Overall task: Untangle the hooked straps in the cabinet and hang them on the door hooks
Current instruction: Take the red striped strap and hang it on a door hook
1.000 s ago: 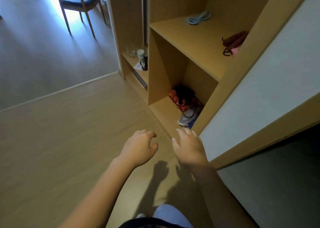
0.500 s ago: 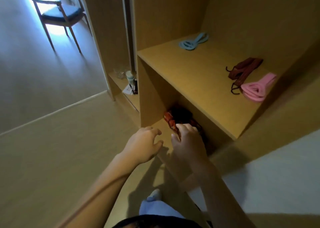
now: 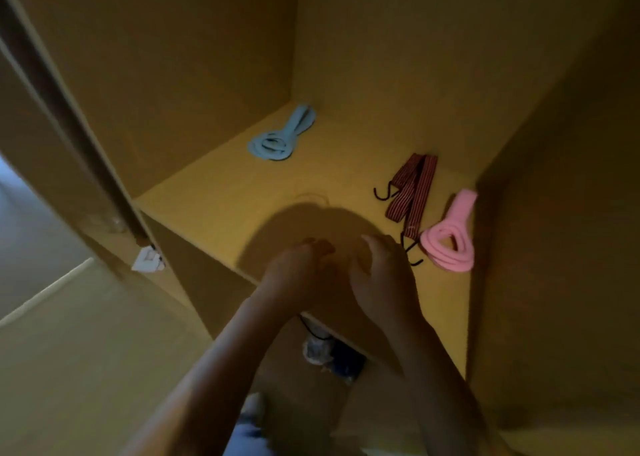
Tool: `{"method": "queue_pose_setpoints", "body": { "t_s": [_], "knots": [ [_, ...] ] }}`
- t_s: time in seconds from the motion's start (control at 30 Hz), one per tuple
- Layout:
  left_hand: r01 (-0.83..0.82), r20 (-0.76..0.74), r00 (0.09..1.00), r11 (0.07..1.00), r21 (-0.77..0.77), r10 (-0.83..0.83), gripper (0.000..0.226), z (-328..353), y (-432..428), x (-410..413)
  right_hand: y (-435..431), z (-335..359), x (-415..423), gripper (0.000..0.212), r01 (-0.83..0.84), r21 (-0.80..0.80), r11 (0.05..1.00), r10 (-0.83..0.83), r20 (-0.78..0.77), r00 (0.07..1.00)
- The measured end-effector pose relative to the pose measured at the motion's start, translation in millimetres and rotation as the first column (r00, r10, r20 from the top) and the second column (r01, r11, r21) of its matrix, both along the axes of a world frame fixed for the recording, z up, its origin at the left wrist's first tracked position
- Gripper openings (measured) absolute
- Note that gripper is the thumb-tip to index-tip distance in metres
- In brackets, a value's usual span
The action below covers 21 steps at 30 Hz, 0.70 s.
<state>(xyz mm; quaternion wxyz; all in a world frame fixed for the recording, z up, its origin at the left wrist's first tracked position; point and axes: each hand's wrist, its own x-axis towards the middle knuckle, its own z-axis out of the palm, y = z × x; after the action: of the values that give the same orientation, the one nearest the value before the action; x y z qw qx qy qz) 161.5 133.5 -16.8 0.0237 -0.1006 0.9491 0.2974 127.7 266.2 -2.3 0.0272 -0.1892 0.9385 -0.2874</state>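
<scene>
The left hand and right hand hover over the front edge of the wooden cabinet shelf, fingers loosely curled, holding nothing. The dark red striped strap with black wire hooks lies on the shelf ahead and to the right. Its long axis runs front to back, its near hook just beside the right hand, which I judge better placed to take it. A pink looped band lies close alongside.

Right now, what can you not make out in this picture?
Head view:
1. Bundle on the lower shelf: mostly hidden by the upper shelf and the arms.
2. Door hooks: outside the frame.
3. Left hand and right hand: dim and blurred; whether they hold anything is unclear.
</scene>
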Motion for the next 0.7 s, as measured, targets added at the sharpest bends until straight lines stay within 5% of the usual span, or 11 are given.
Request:
{"method": "queue_pose_setpoints", "body": {
  "t_s": [0.27, 0.5, 0.7],
  "knots": [
    [0.332, -0.031, 0.943, 0.942, 0.052, -0.330, 0.052, -1.5, -1.7, -113.7, -3.6, -4.5, -58.2, 0.030, 0.267, -0.036, 0.963, -0.269, -0.055, 0.962],
    [0.505, -0.112, 0.848, 0.854, -0.127, -0.518, 0.063, -22.5, 16.4, -181.1, -2.9, -5.7, -82.4, 0.020, 0.448, -0.064, 0.892, -0.451, -0.039, 0.892],
    [0.561, -0.215, 0.786, 0.815, -0.144, -0.579, 0.043, -36.3, 35.3, -201.8, 2.2, -11.1, -84.8, 0.023, 0.529, -0.052, 0.847, -0.531, -0.059, 0.845]
  ]
}}
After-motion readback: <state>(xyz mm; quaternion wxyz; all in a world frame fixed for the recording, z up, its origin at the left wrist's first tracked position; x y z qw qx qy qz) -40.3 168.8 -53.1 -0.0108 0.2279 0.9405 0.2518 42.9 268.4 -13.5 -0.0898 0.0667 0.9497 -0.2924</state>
